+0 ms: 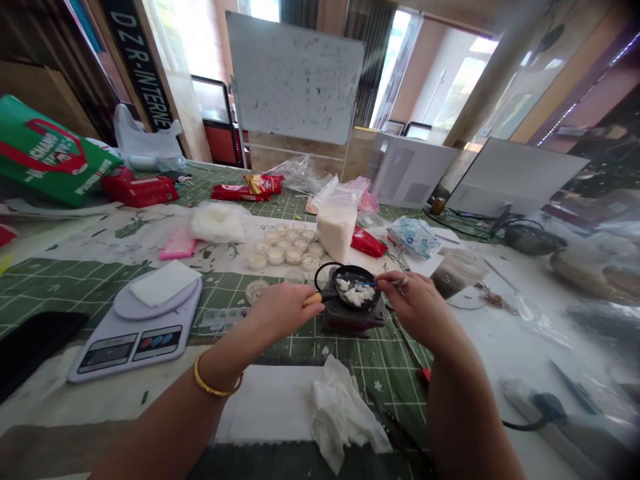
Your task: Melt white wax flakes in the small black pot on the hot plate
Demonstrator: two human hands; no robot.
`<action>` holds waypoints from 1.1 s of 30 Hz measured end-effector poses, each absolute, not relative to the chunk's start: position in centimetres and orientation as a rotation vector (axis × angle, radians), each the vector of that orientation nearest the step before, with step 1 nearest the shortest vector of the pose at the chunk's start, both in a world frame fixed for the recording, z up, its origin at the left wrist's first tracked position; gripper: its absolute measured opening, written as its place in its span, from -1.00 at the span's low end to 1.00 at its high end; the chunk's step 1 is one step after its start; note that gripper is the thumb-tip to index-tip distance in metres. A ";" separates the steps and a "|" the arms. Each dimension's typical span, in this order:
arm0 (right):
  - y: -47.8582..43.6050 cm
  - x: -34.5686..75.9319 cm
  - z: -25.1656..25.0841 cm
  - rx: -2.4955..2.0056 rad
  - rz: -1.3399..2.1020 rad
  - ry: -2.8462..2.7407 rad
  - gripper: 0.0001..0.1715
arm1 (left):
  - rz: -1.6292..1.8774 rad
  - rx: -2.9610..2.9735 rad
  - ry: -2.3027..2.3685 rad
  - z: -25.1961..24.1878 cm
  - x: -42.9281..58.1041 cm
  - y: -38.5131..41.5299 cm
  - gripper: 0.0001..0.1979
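Head cam shot from over my bench (60, 413): my left hand (280, 310) is closed around the wooden handle (313, 299) of a little black pan (367, 273), which is sitting on a small black burner (354, 319), or at least that's what it looks like from up here. There are white chunks (354, 293) in the pan. My right hand (415, 308) is nearly shut, pinching a thin blue-stemmed stirrer (369, 283) with its tip right by those chunks. Just past the pan there's a cluster of small cups (285, 248) with something white in them, and a plastic bag of white stuff (335, 227) stands behind those. Over to the left is a digital kitchen scale (133, 350) with a white dish (155, 300) on top. A crumpled tissue (345, 413) lies closer to me, below the pan, and a green cutting mat (380, 360) runs under the burner.
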State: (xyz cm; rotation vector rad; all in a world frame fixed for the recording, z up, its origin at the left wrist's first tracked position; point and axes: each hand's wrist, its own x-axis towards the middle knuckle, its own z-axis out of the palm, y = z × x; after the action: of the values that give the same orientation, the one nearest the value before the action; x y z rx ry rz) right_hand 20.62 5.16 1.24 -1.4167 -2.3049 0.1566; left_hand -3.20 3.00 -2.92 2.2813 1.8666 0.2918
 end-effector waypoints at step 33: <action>5.4 20.2 0.9 -1.325 0.345 -2.310 -0.69 | 0.271 2.311 1.869 -2.9 -3.1 2.9 -0.66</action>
State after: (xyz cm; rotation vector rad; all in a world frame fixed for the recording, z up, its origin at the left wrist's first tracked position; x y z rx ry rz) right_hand 20.18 5.38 0.91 -1.3253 -2.3102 0.3447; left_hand -3.12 2.89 -2.94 2.3110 1.8690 0.2708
